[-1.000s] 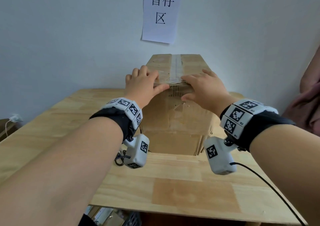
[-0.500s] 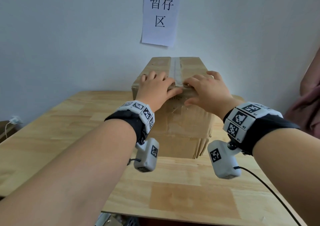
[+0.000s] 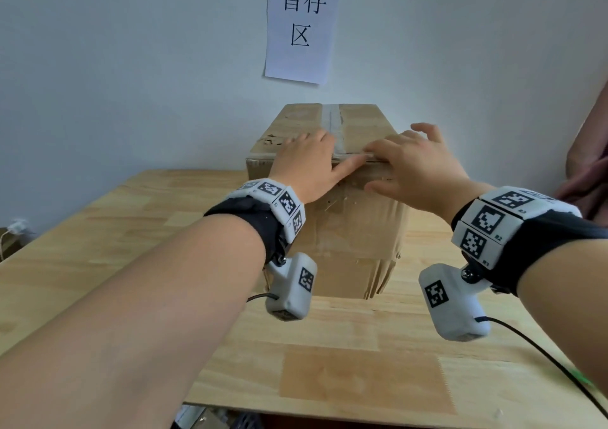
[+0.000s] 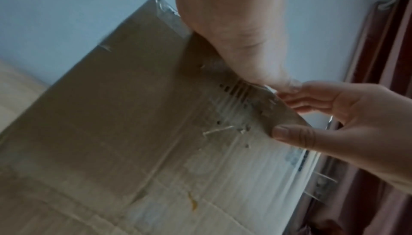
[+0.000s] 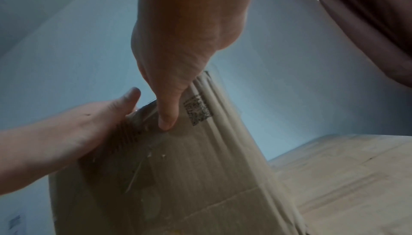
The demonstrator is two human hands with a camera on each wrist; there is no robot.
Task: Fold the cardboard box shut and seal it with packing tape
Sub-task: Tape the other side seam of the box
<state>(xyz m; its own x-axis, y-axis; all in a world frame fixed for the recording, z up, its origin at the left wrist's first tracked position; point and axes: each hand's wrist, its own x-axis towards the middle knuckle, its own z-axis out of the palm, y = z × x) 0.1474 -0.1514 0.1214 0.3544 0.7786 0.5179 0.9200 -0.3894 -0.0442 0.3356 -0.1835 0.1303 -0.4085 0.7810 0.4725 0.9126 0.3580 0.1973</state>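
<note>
Up top, both hands lie flat with fingers spread: the left hand (image 3: 304, 165) and right hand (image 3: 416, 165) press the near top edge of the cardboard box (image 3: 345, 231), thumbs down its front face. Beneath them the box stands on the wooden counter (image 3: 98, 231), its long axis and tape strip (image 3: 332, 117) pointing away toward the wall.

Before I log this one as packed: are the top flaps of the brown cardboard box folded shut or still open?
Shut: the brown cardboard box has flat top flaps, with clear packing tape along their centre seam.
</note>
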